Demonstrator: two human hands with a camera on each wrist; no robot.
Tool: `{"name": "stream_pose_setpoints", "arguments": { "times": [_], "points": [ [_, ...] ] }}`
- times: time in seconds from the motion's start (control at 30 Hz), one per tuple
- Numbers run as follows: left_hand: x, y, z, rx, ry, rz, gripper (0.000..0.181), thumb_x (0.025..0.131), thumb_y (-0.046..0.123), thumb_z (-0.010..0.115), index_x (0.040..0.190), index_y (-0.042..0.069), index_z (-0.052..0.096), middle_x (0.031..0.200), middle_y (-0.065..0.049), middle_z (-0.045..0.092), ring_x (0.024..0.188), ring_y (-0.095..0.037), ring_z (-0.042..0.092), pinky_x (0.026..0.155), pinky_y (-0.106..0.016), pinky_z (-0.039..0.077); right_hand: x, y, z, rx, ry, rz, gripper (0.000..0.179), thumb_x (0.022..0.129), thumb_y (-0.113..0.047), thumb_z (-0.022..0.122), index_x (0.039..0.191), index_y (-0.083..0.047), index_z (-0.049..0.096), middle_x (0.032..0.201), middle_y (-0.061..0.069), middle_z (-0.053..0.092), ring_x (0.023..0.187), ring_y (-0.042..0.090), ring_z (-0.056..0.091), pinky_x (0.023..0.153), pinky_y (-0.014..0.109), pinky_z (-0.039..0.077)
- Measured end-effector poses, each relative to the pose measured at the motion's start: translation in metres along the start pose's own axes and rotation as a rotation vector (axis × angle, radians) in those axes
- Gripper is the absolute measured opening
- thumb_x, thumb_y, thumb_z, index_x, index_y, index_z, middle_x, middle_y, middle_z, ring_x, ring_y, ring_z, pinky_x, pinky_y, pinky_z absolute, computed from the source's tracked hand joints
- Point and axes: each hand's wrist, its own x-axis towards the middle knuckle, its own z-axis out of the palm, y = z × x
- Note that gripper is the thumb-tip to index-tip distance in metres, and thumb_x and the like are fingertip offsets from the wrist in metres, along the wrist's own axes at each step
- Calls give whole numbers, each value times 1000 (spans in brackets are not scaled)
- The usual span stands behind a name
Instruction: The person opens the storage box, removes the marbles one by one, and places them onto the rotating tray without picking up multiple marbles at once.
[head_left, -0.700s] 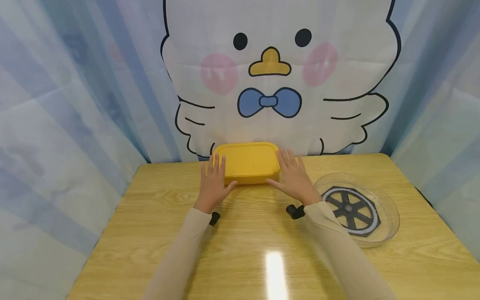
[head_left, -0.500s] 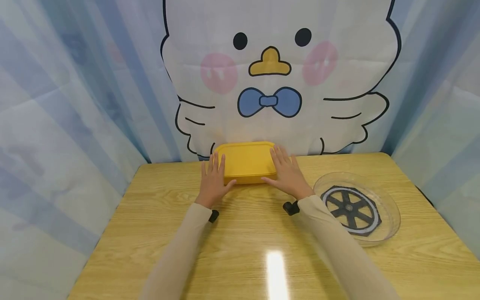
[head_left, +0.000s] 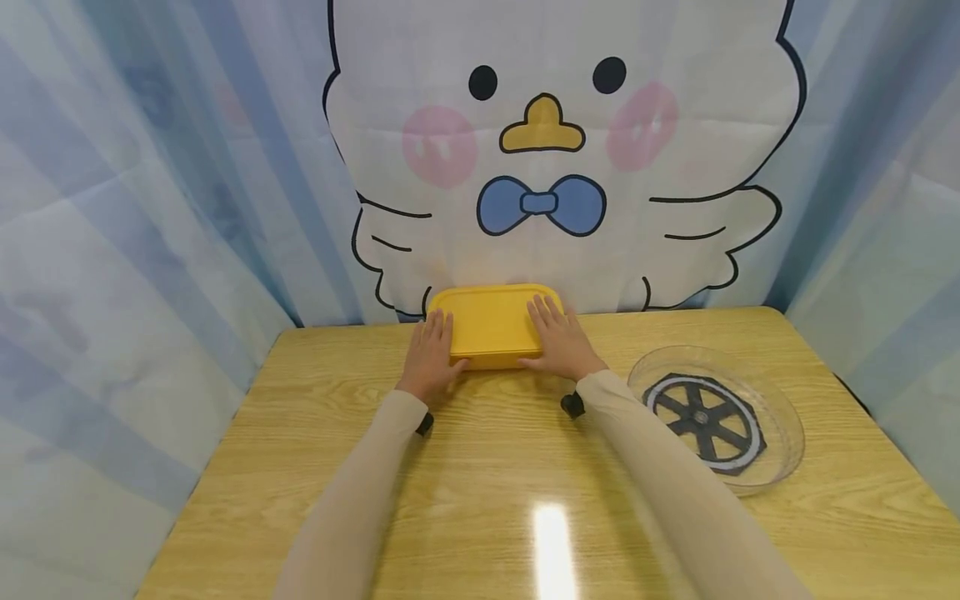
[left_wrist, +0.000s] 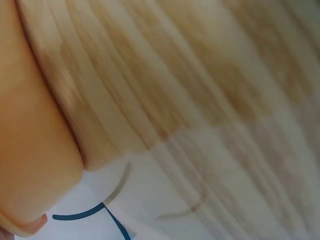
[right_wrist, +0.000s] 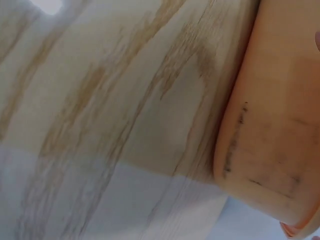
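Note:
A yellow lidded box (head_left: 491, 321) sits at the back edge of the table, against the curtain. My left hand (head_left: 430, 354) lies along its left side, fingers pointing away over the lid's edge and thumb at the front wall. At the right end my right hand (head_left: 561, 342) rests on the lid's corner with its fingers spread and fairly straight. Its thumb reaches to the front wall. Close up in the left wrist view, the box wall (left_wrist: 35, 130) looks orange, with a fingertip (left_wrist: 37, 225) at its rim. Dark scuffs mark the box wall (right_wrist: 270, 135) in the right wrist view.
A clear round dish (head_left: 787, 446) stands on the right of the table, beside my right forearm. Inside it lies a dark spoked wheel shape (head_left: 702, 419) with a pale ring. Behind the wooden table (head_left: 480, 475) hangs a curtain (head_left: 540, 258) with a cartoon bird.
My right hand has moved left, from beside the box onto its right end. The left hand has shifted slightly right, closer against the box. The box has hardly moved.

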Motion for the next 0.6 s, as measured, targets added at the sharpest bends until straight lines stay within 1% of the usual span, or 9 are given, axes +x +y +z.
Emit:
{"name": "stream_pose_setpoints", "arguments": {
  "times": [0.07, 0.17, 0.2, 0.3, 0.4, 0.43, 0.6],
  "points": [
    [1, 0, 0, 1, -21, 8, 86, 92, 47, 52, 150, 0, 11, 156, -22, 11, 146, -33, 11, 119, -45, 11, 3, 1, 3, 3, -44, 4, 104, 81, -61, 59, 150, 0, 13, 157, 18, 14, 146, 33, 13, 116, 56, 13],
    [2, 0, 0, -9, -37, 30, 84, 92, 46, 53, 150, 0, 13, 156, -22, 12, 146, -34, 13, 119, -44, 12, 5, 3, 9, 37, -85, 1, 104, 81, -66, 55, 150, 0, 13, 157, 18, 15, 146, 33, 13, 117, 54, 10],
    [3, 1, 1, -13, -47, 32, 83, 92, 45, 53, 150, 0, 13, 156, -22, 12, 146, -34, 12, 119, -44, 11, 7, 8, 18, 41, -74, -13, 105, 81, -70, 50, 151, -1, 11, 157, 18, 14, 146, 33, 11, 117, 54, 7],
    [2, 1, 0, -8, -62, 40, 81, 93, 45, 52, 150, 1, 16, 156, -21, 15, 146, -34, 14, 120, -43, 12, 7, 9, 20, 62, -75, -21, 106, 80, -72, 48, 151, -1, 14, 156, 19, 17, 146, 34, 14, 117, 54, 6],
    [1, 2, 0, 1, -71, 41, 79, 94, 45, 50, 150, 1, 18, 155, -21, 18, 145, -33, 17, 120, -42, 13, 6, 6, 19, 45, -82, -18, 104, 80, -68, 54, 150, -1, 16, 156, 20, 18, 145, 35, 16, 117, 55, 8],
    [0, 2, -1, 2, -70, 43, 78, 94, 46, 50, 149, 0, 19, 155, -22, 19, 145, -33, 18, 119, -41, 14, 3, 1, 11, 46, -108, -2, 102, 80, -64, 58, 149, 0, 19, 155, 20, 19, 144, 35, 18, 117, 55, 10],
    [-8, 5, -2, 18, -62, 49, 78, 94, 47, 48, 149, 0, 20, 154, -22, 21, 144, -33, 20, 119, -42, 16, -3, -6, 6, 27, -135, 15, 102, 80, -62, 59, 149, 1, 17, 155, 20, 18, 144, 36, 18, 117, 55, 12]
  ]
}}
